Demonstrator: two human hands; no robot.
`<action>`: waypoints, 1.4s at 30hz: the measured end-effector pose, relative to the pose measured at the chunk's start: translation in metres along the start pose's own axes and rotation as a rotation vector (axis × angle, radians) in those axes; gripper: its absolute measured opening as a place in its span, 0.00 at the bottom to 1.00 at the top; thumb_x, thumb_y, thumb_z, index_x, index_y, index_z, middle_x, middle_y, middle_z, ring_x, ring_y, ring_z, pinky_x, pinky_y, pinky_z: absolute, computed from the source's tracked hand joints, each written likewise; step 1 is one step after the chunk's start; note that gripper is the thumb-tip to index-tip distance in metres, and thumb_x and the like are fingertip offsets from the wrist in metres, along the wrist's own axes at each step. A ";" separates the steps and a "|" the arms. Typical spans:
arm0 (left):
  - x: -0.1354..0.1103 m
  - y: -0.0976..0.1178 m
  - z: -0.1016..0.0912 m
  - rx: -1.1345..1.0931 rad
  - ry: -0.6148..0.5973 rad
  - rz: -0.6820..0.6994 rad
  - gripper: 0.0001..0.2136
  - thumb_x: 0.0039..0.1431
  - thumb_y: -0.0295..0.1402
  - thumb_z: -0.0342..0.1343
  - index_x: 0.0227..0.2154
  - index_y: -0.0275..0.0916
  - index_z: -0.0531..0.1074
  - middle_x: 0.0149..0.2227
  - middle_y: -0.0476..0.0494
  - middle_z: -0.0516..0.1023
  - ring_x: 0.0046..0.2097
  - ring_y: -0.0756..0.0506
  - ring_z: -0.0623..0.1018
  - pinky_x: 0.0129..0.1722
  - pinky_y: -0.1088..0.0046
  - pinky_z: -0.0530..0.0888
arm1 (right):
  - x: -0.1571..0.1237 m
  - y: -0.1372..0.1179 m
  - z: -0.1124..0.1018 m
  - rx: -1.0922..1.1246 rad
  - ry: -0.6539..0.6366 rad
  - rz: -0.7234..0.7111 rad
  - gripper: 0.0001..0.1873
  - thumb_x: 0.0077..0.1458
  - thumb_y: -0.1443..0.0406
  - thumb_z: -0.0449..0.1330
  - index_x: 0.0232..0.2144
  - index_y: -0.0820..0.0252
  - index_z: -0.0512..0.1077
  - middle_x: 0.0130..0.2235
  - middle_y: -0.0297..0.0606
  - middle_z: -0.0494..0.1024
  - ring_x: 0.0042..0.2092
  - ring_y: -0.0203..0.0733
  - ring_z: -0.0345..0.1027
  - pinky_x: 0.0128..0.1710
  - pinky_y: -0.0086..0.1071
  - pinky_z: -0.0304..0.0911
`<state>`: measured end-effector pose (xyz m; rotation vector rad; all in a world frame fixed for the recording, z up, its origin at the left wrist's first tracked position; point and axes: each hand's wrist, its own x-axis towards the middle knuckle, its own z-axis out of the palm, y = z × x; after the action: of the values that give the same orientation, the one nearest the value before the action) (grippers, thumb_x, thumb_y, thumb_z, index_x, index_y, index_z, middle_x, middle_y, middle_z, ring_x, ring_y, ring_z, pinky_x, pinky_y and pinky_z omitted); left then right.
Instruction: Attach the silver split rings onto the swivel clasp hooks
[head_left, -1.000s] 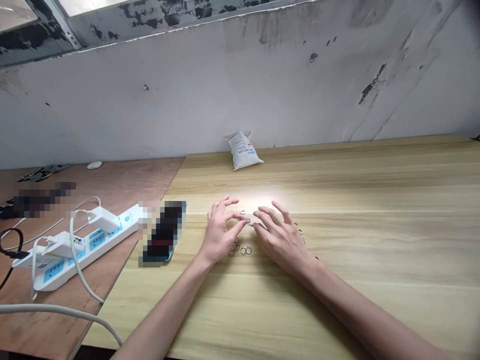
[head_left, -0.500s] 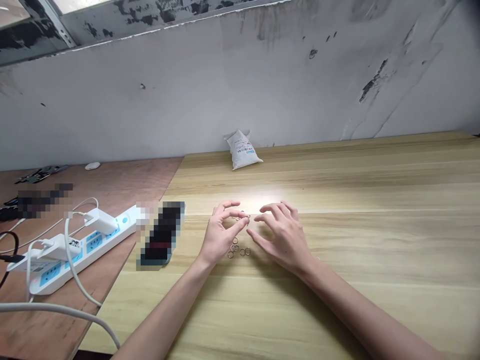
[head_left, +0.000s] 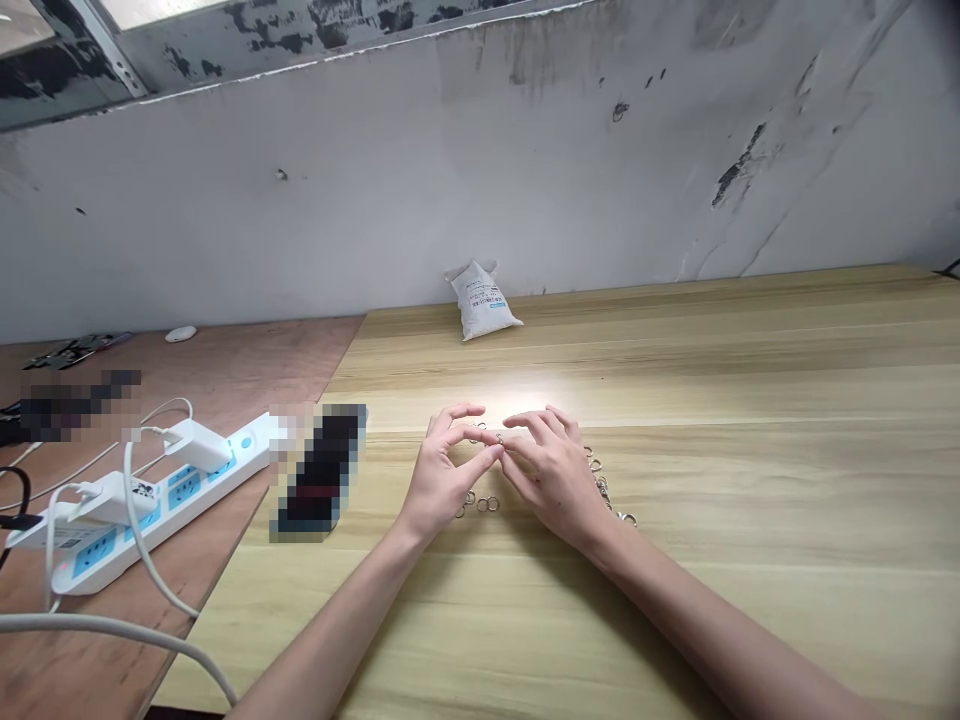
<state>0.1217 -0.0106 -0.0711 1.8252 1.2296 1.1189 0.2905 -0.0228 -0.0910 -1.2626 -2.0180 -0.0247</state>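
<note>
Both of my hands meet over the light wooden table (head_left: 675, 420). My left hand (head_left: 442, 470) pinches a small metal ring (head_left: 499, 439) between thumb and forefinger. My right hand (head_left: 551, 465) has its fingertips closed on the same ring from the other side. Several loose metal rings (head_left: 480, 503) lie on the table just below my left hand. More small metal pieces (head_left: 600, 480) lie in a row to the right of my right hand, partly hidden by it.
A small white bag (head_left: 484, 298) leans by the wall at the back. To the left are a blurred dark object (head_left: 322, 470), a white power strip (head_left: 142, 490) with plugs and cables, and a brown tabletop (head_left: 247, 370).
My right hand has moved left and closed its fingertips onto the ring that my left hand holds. The metal pieces on its right have come into sight.
</note>
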 end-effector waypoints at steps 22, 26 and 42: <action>-0.001 0.003 -0.004 0.104 -0.087 0.141 0.02 0.60 0.30 0.58 0.33 0.42 0.75 0.55 0.43 0.70 0.61 0.41 0.65 0.63 0.55 0.60 | -0.003 -0.002 -0.002 0.053 -0.053 -0.027 0.10 0.60 0.69 0.54 0.39 0.56 0.75 0.49 0.42 0.75 0.59 0.51 0.60 0.61 0.56 0.50; 0.000 0.002 -0.004 0.081 -0.042 0.132 0.01 0.59 0.31 0.59 0.32 0.41 0.73 0.54 0.43 0.71 0.60 0.41 0.67 0.62 0.55 0.60 | -0.003 -0.001 -0.003 0.045 -0.063 -0.053 0.09 0.61 0.68 0.54 0.39 0.57 0.75 0.51 0.44 0.74 0.60 0.51 0.59 0.61 0.56 0.51; 0.012 -0.005 -0.026 0.317 -0.133 0.242 0.04 0.58 0.35 0.61 0.30 0.45 0.79 0.57 0.45 0.70 0.64 0.38 0.62 0.62 0.49 0.60 | 0.004 0.015 -0.019 0.082 -0.111 -0.064 0.06 0.57 0.67 0.58 0.31 0.54 0.75 0.53 0.43 0.72 0.62 0.54 0.57 0.58 0.58 0.54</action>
<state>0.0984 0.0038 -0.0615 2.2990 1.1826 0.9487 0.3126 -0.0192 -0.0803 -1.1706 -2.1319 0.0982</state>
